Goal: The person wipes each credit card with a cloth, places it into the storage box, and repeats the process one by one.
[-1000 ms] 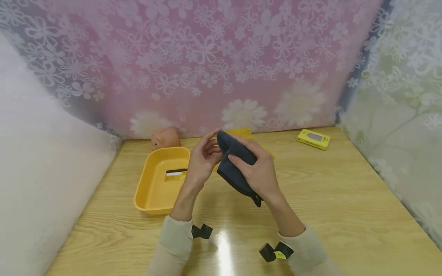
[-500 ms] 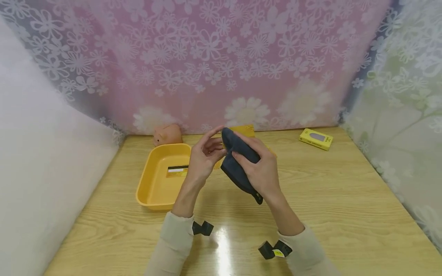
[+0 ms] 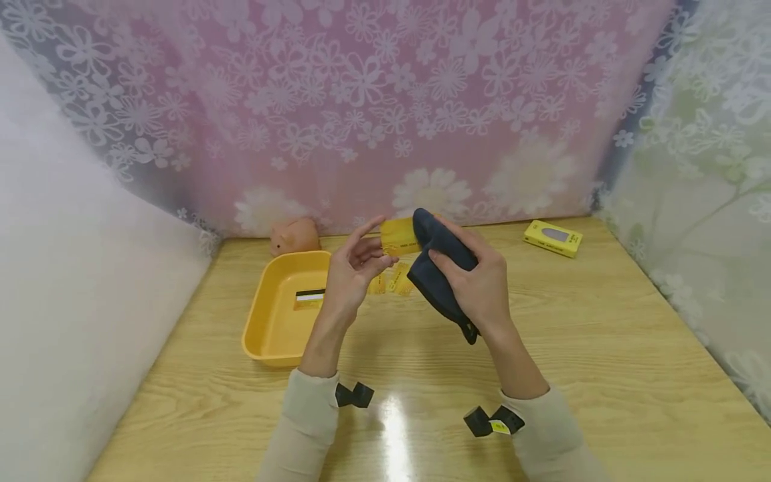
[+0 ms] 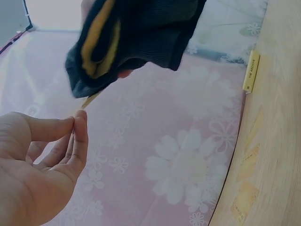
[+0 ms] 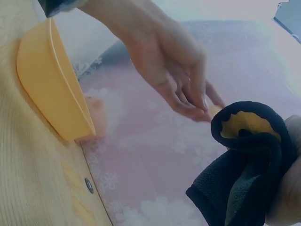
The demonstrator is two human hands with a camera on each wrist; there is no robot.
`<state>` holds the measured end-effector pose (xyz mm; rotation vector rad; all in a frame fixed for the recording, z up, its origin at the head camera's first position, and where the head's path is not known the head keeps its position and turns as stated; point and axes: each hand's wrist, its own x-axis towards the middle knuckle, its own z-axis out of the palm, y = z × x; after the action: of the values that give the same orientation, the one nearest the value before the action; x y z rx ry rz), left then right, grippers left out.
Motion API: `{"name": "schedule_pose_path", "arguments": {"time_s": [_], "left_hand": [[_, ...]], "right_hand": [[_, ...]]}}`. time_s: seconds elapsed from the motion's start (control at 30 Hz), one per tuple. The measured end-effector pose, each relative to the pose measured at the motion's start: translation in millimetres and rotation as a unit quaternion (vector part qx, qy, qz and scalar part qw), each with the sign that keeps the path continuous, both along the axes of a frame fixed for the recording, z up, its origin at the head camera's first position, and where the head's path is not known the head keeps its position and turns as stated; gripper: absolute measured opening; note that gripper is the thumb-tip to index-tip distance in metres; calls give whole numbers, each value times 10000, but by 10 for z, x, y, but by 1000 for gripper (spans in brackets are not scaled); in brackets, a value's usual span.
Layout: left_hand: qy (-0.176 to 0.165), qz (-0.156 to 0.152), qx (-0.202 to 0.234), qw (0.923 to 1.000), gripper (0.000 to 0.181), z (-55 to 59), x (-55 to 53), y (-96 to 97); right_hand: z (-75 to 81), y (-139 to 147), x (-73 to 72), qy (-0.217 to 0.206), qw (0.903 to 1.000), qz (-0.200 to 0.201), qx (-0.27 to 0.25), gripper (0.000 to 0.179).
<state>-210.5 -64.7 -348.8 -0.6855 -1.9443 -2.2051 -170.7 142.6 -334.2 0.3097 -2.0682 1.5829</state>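
In the head view my left hand [image 3: 349, 278] pinches one end of a yellow card [image 3: 399, 235] between thumb and fingertips. The left wrist view shows that card [image 4: 89, 100] nearly edge-on. My right hand [image 3: 480, 284] grips a folded dark blue cloth [image 3: 442, 268], whose fold lies over the card's other end and hides it. Yellow lining shows inside the folded cloth [image 5: 235, 183] in the right wrist view. Both hands are raised over the table. Several yellow cards [image 3: 399, 280] lie on the wood below and behind them.
A yellow tray [image 3: 253, 335] stands at the left, with a black-striped card [image 3: 309, 299] inside it. Behind the tray sits a pink pig figure [image 3: 295, 236]. A yellow box [image 3: 553, 239] lies at the back right, near the flowered curtain [image 3: 361, 134].
My right hand has moved right and slightly up with the cloth, away from the left hand. More of the pinched yellow card now shows between them. The left hand has barely moved.
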Motion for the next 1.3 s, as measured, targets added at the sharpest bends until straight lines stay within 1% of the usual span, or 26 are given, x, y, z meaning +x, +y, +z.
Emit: {"name": "schedule_pose_path", "arguments": {"time_s": [0.07, 0.2, 0.3, 0.4, 0.47, 0.57, 0.63, 0.7, 0.83, 0.97, 1.07, 1.3], "left_hand": [[-37, 16, 70, 10000, 60, -2, -4, -26], [-142, 21, 94, 9999, 60, -3, -20, -56], [-249, 47, 95, 9996, 62, -3, -23, -63], [-316, 133, 26, 9994, 63, -11, -19, -55], [-264, 204, -103, 9994, 64, -15, -12, -35], [-111, 124, -271, 9995, 63, -16, -1, 12], [11, 101, -384, 9992, 61, -15, 8, 38], [77, 100, -406, 9991, 60, -18, 13, 50], [187, 246, -478, 9984, 59, -19, 20, 43], [128, 313, -423, 9985, 59, 5, 23, 33], [45, 347, -247, 9991, 59, 31, 21, 17], [-80, 262, 135, 9995, 59, 26, 1, -46]], "right_hand": [[0, 27, -24, -94, 9999, -83, -4, 49], [14, 76, -26, -252, 9989, -381, -37, 47], [14, 71, -5, -135, 9989, -437, -25, 48], [-4, -8, 24, 85, 9998, -193, 55, 50], [-18, -95, 43, 198, 9997, 34, 168, 52], [-42, -224, 74, 296, 9986, 278, 330, 54], [-55, -291, 91, 388, 9978, 333, 433, 56], [-65, -334, 104, 495, 9970, 357, 480, 56], [-66, -363, 109, 584, 9964, 331, 509, 56], [-43, -316, 93, 518, 9973, 138, 509, 56], [-16, -244, 77, 446, 9979, -79, 455, 56], [-2, -53, 28, 311, 9983, -442, 234, 53]]}}
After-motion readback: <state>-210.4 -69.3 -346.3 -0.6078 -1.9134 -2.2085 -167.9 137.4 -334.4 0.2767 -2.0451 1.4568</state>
